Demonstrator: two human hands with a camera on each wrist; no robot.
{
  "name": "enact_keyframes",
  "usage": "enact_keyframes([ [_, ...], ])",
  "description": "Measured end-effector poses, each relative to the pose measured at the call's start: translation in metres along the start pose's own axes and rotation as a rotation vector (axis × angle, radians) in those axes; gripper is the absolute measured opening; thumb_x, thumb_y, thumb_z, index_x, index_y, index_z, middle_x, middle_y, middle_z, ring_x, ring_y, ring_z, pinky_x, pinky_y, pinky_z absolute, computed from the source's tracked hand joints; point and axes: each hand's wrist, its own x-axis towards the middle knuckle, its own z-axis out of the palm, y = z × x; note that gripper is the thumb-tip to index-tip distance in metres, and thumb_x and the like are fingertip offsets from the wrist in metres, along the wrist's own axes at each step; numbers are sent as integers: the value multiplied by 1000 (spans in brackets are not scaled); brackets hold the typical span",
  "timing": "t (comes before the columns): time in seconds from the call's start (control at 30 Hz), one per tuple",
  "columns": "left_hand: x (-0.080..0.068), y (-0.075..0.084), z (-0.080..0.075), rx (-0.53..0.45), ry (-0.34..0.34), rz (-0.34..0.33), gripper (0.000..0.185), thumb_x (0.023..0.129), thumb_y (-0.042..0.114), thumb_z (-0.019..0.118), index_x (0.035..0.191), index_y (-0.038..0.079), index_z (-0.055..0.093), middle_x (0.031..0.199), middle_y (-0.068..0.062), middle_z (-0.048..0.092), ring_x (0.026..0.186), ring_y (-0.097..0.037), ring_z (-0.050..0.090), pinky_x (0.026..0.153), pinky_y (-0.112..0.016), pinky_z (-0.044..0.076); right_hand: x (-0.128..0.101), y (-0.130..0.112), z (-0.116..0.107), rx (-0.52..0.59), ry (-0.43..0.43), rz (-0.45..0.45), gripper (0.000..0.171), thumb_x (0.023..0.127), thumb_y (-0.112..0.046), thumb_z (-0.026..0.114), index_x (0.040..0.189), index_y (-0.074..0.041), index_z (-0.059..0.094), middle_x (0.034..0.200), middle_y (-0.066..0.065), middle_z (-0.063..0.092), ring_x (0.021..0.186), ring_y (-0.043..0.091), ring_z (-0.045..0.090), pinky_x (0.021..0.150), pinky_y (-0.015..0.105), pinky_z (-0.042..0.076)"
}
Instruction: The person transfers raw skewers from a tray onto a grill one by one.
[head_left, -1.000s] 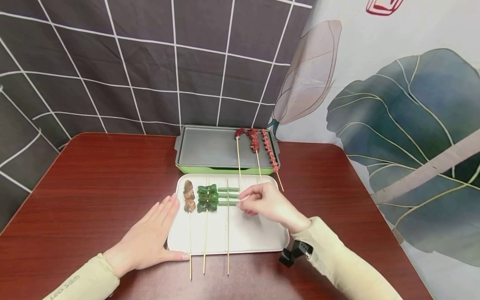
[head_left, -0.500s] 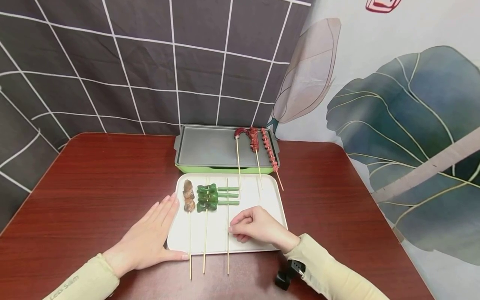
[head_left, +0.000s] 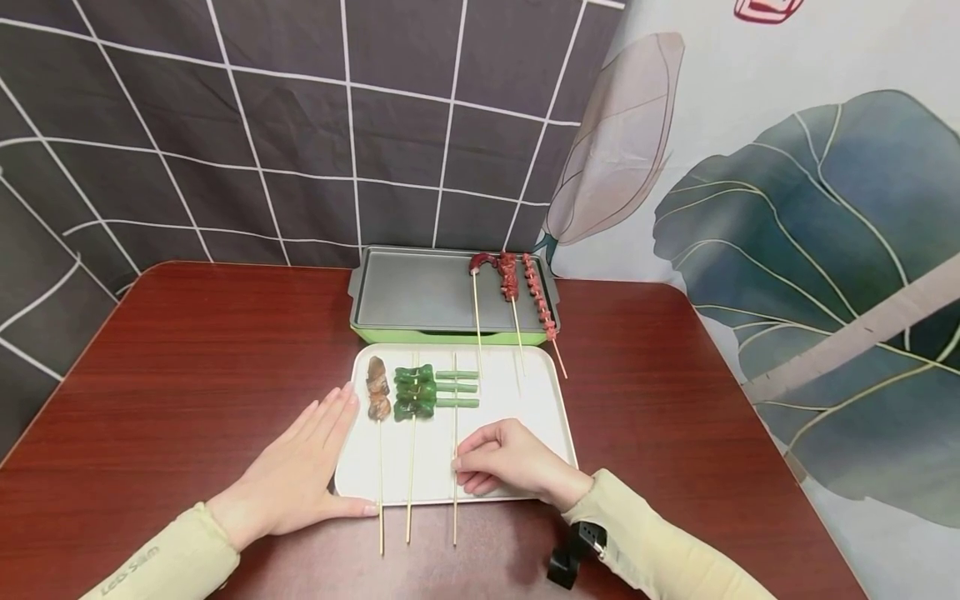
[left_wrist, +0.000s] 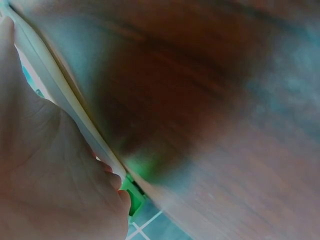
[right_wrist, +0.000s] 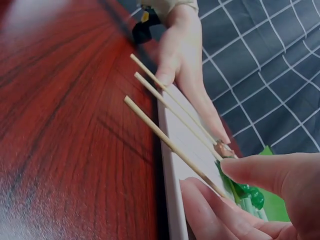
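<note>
My left hand (head_left: 296, 467) lies with straight fingers along the left edge of the white tray (head_left: 517, 450), its thumb at the near edge beside a brown-piece skewer (head_left: 378, 390). Right of that skewer, glossy green vegetables (head_left: 415, 393) with long stems sit on two wooden sticks. My right hand (head_left: 517, 462) pinches the right stick (head_left: 455, 521) below the stems. In the right wrist view, this stick (right_wrist: 167, 142) runs between thumb and fingers and projects past the tray edge. The left wrist view has my left palm (left_wrist: 55, 160) against the tray's side.
Behind the tray stands a grey grill plate (head_left: 416, 292) on a green base (head_left: 450, 338). On its right side lie a dark red curved piece on a stick (head_left: 486, 263), a red meat skewer (head_left: 508, 279) and a pink skewer (head_left: 540, 300), their sticks pointing forward. A grid-patterned cloth hangs behind.
My right hand has come down and slightly left from the ends of the green stems to the lower part of the right stick, and its fingertips have closed on it. My left hand stays put.
</note>
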Motion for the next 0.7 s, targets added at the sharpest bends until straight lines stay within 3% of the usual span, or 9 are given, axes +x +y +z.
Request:
enact_keyframes([
  [0.43, 0, 0, 0, 5, 3, 5, 128, 80, 88, 51, 155, -12, 25, 164, -27, 18, 150, -40, 21, 121, -50, 22, 0, 3, 9, 173, 34, 27, 18, 88, 2, 72, 102, 9, 62, 80, 21, 73, 63, 16, 71, 62, 29, 62],
  [0.7, 0, 1, -1, 1, 4, 1, 128, 79, 88, 52, 155, -12, 25, 164, -27, 18, 150, -40, 21, 120, -51, 22, -3, 1, 8, 184, 44, 2, 21, 89, 3, 70, 107, 11, 60, 83, 20, 73, 65, 16, 71, 64, 31, 62],
])
